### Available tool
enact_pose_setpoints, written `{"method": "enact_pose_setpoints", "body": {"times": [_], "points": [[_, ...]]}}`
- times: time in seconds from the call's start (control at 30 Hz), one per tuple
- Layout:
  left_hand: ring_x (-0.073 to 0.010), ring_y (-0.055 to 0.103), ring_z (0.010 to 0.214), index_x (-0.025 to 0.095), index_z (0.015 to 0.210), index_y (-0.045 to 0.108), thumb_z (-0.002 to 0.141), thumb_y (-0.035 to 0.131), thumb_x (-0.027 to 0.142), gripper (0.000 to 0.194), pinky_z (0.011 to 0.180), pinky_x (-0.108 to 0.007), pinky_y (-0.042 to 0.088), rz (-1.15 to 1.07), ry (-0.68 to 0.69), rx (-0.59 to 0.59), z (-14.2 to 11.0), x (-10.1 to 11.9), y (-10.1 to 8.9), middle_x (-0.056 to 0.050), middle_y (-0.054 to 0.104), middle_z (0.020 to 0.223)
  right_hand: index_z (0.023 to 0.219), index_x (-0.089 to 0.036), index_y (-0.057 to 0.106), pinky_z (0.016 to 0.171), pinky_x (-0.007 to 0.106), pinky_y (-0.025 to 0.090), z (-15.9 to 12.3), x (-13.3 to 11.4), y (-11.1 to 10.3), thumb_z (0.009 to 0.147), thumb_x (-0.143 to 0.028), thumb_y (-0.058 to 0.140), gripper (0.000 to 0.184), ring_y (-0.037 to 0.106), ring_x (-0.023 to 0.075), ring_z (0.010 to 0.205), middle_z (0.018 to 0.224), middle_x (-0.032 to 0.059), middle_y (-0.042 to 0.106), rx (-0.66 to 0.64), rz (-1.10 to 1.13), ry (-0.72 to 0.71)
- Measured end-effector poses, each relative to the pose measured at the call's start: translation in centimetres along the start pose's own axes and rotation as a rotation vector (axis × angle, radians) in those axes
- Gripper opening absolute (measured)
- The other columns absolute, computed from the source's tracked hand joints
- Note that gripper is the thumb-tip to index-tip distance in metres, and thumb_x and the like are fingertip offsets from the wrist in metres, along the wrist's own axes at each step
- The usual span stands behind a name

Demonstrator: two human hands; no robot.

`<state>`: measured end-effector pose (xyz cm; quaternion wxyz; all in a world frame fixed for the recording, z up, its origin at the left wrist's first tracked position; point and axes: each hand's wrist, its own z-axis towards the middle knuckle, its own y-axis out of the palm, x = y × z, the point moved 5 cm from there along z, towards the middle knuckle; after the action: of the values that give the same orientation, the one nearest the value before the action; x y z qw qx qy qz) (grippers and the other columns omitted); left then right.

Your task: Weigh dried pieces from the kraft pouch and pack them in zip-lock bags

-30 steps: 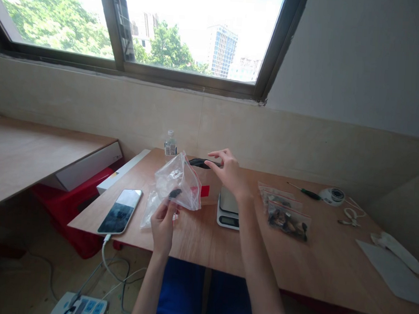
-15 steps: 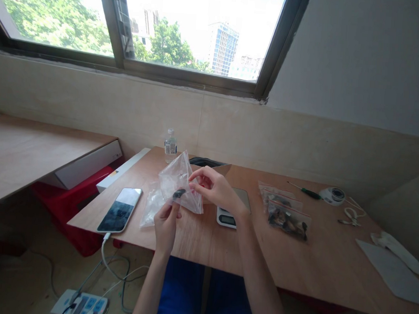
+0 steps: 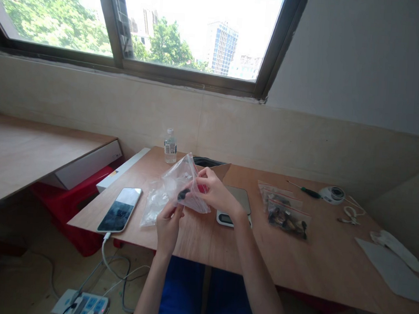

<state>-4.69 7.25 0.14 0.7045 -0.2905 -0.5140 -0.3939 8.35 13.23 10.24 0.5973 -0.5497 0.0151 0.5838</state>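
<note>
A clear zip-top plastic bag (image 3: 183,174) is held up over the table between my two hands. My left hand (image 3: 169,221) pinches its lower edge from below, thumb and fingers closed. Just above those fingertips shows a small dark piece (image 3: 183,194), inside or behind the film; I cannot tell which. My right hand (image 3: 210,189) grips the bag's right side near the red-lined opening, with its fingers bent and partly behind the plastic. More clear plastic bags (image 3: 153,204) lie on the table to the left. Beneath my right wrist sits a white digital scale (image 3: 240,200), partly covered.
A phone (image 3: 119,210) on a cable lies left, and a water bottle (image 3: 170,147) stands behind. An open box (image 3: 221,169) holds dark items. Filled zip bags (image 3: 287,220), a screwdriver (image 3: 311,193), a white camera (image 3: 332,195) and a grey sheet (image 3: 391,270) lie right.
Both hands and the bag have shifted slightly right. My right fingers have moved further into the bag's side, and the dark piece has moved right with my left hand.
</note>
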Motion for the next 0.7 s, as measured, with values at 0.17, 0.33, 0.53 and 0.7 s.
{"method": "enact_pose_setpoints", "body": {"times": [0.17,0.33,0.53,0.7], "points": [[-0.0101,0.039,0.051,0.016,0.087,0.070,0.077,0.059,0.047,0.034,0.048,-0.021,0.033,-0.050,-0.042,0.050,0.2,0.0,-0.6,0.004,0.045,0.051,0.089,-0.024,0.069,0.076,0.026,0.044,0.7,0.3,-1.7,0.082,-0.030,0.061,0.012,0.052,0.0135,0.085,0.090,0.0016,0.051,0.205,0.010,0.001],[-0.0087,0.038,0.052,0.016,0.100,0.068,0.080,0.055,0.049,0.042,0.048,-0.019,0.031,-0.122,-0.066,0.097,0.4,0.2,-1.3,0.004,0.043,0.054,0.094,-0.019,0.067,0.068,0.027,0.044,2.3,2.5,-4.7,0.084,-0.033,0.054,0.021,0.051,0.0128,0.069,0.086,0.0031,0.056,0.573,-0.088,0.118],[-0.0089,0.039,0.053,0.017,0.120,0.059,0.081,0.054,0.049,0.050,0.050,-0.019,0.033,-0.143,-0.075,0.054,0.2,0.6,-0.9,0.005,0.043,0.055,0.109,-0.021,0.063,0.092,0.040,0.038,2.4,2.5,-4.0,0.084,-0.030,0.055,0.028,0.050,0.0243,0.102,0.102,0.0094,0.055,0.553,-0.349,0.138],[-0.0094,0.039,0.051,0.017,0.116,0.063,0.079,0.057,0.046,0.047,0.052,-0.021,0.035,-0.121,-0.053,-0.047,0.1,0.8,-0.1,0.004,0.048,0.054,0.111,-0.022,0.059,0.093,0.037,0.038,0.0,-0.1,-2.9,0.092,-0.042,0.041,0.033,0.051,0.0212,0.103,0.109,0.0094,0.056,0.549,-0.157,0.090]]}}
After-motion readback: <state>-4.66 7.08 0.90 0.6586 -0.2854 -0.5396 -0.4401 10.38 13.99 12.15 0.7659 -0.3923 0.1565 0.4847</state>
